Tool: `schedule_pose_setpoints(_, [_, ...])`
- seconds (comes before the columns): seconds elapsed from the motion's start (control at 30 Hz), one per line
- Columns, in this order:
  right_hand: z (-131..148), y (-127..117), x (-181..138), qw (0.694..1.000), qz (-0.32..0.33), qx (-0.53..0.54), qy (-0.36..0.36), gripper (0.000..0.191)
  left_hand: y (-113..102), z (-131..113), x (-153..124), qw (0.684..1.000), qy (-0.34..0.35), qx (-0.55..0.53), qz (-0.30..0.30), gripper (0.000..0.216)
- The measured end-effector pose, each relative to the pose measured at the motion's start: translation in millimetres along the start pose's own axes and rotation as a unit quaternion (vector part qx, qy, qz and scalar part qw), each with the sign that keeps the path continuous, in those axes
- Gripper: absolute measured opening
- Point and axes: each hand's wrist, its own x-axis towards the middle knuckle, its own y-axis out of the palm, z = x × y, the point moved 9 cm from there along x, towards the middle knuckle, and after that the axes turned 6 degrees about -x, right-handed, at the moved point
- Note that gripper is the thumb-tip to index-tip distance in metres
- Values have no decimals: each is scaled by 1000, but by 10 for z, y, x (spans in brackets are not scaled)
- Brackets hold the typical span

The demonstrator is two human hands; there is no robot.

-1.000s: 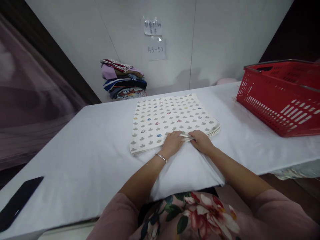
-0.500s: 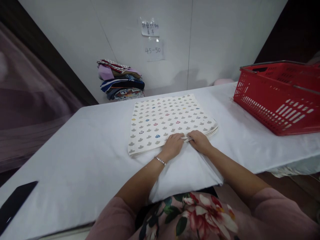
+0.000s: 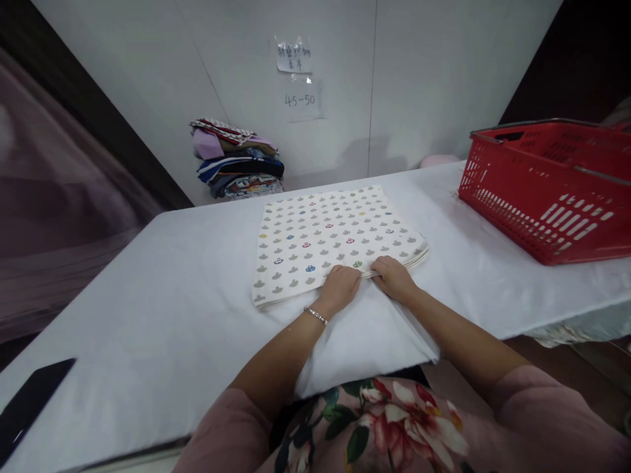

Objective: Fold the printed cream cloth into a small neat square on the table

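A folded cream cloth (image 3: pixel 325 226) with rows of small grey, red, blue and yellow motifs lies flat on the white-covered table (image 3: pixel 187 309). Its layers show along the near right edge. My left hand (image 3: pixel 341 288), below a silver bracelet, grips the middle of the cloth's near edge, fingers curled over it. Close beside it my right hand (image 3: pixel 393 279) holds the same edge a little to the right, also with curled fingers. Both thumbs are hidden from view.
A red plastic basket (image 3: pixel 537 197) stands on the table at the right. Folded clothes (image 3: pixel 239 157) are piled beyond the back edge. A dark flat object (image 3: pixel 34 404) lies at the near left. Two paper notes (image 3: pixel 302 100) hang on the wall.
My left fingers have shifted slightly down and back at the cloth's near edge, and a green motif there now shows fully. The edge between my hands looks flatter. My right hand has hardly moved.
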Motion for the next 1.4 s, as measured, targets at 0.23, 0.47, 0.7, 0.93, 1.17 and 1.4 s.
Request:
schedule_pose_setpoints(0.23, [9, -31, -8, 1000, -11, 3, -2, 10, -53, -8, -48, 1000, 7, -3, -19, 24])
schedule_pose_setpoints(0.47, [-11, -12, -7, 1000, -13, 23, 4, 10, -18, -12, 45, 1000, -17, 17, -6, 13])
schedule_pose_setpoints(0.7, [-65, -4, -30, 999, -11, 27, 20, 6, 9, 23, 171, 998, -58, -29, -17, 20])
schedule_pose_setpoints(0.93, [-93, -7, -55, 999, -5, 51, 8, 9, 46, -10, 146, 999, -25, -32, -12, 20])
schedule_pose_setpoints(1.17, [-94, -12, -61, 998, -10, 59, 2, 8, -28, 91, 70, 998, -27, -50, -19, 18])
schedule_pose_setpoints(1.4, [-116, -4, -67, 997, -5, 81, 0, 11, -181, 366, -198, 997, -39, -45, -43, 27])
